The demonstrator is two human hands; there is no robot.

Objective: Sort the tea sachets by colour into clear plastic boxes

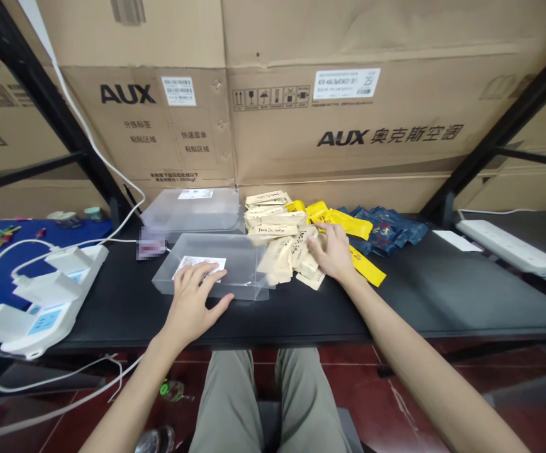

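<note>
My left hand [200,296] rests with spread fingers on a clear plastic box [242,264] lying near the table's front, partly covering its white label. At the box's right end lies a pile of cream packets [277,255]. My right hand [333,251] is over the right side of that pile, touching the cream and yellow packets; whether its fingers grip one is hidden. Yellow packets [355,224] lie behind and beside it, and dark blue packets [393,231] are heaped farther right. Behind the first box sit more clear boxes [195,211].
White power strips stand at the left [65,296] and right [513,245], with cables on the left. A white card [456,240] lies right of the blue packets. Large cardboard boxes [277,145] and black frame bars [504,113] bound the black table [292,321].
</note>
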